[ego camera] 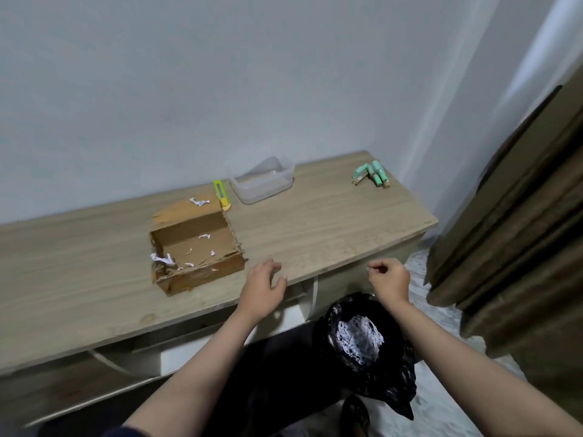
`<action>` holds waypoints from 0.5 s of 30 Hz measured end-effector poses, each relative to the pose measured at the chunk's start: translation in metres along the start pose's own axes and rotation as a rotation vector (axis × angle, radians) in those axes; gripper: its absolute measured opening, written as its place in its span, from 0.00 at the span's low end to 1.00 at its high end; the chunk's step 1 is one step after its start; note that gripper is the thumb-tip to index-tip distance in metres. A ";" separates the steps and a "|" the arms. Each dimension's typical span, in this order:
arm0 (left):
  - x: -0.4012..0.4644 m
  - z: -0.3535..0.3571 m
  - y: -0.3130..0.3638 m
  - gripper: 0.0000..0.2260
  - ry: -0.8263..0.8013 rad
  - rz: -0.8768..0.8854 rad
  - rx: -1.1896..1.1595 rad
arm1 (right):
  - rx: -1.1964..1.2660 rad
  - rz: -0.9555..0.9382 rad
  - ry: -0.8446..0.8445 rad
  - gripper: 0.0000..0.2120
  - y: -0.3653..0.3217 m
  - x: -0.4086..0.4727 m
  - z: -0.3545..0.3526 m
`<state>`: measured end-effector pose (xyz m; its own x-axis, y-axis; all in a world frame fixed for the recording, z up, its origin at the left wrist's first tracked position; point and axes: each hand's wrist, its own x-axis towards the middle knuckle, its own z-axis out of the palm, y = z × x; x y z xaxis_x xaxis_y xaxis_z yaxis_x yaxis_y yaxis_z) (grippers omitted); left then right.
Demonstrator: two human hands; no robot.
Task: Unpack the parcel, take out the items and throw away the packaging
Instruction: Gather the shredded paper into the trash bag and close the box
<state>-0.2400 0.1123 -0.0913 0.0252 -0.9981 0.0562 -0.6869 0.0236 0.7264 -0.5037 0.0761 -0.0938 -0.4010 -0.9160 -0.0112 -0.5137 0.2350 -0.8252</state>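
While the open brown cardboard parcel box [195, 252] sits on the pale wood-grain desk [315, 222], both hands hover at the desk's near edge. The left hand [263, 290] lies just right of the box, its fingers loosely spread and relaxed, their tips at the desk surface, holding nothing. The right hand [389, 280] is well apart from it, raised above the black plastic rubbish bag [362, 351], with its fingers curled in and thumb meeting forefinger as if pinching; whether anything lies between them cannot be told. Inside the box only a few white shredded paper scraps [164, 259] lie on its floor and at its near left corner, and a few more rest on the folded-back flap. The bag stands open on the floor below the desk edge, with a heap of white paper shreds [358, 337] showing in its mouth. Just behind the box lies a yellow-and-green utility knife [221, 197], and beside that a clear rectangular plastic container [263, 182]. Near the far right corner of the desk lies a small cluster of mint-green cylinders [372, 174]. A brown curtain [520, 216] hangs at the right.
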 end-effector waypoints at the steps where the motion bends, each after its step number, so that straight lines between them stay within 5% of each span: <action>1: -0.005 -0.006 0.003 0.14 0.051 0.017 -0.024 | 0.019 -0.032 -0.008 0.04 -0.014 -0.003 0.008; 9: -0.025 -0.077 -0.006 0.13 0.490 0.130 0.057 | 0.148 -0.392 -0.176 0.03 -0.127 -0.027 0.093; 15: -0.012 -0.138 -0.053 0.24 0.594 -0.331 0.035 | 0.400 -0.154 -0.541 0.11 -0.204 -0.038 0.159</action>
<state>-0.1032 0.1305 -0.0359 0.6261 -0.7514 0.2082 -0.5967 -0.2899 0.7483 -0.2627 0.0114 -0.0146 0.1423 -0.9872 -0.0714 -0.1731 0.0462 -0.9838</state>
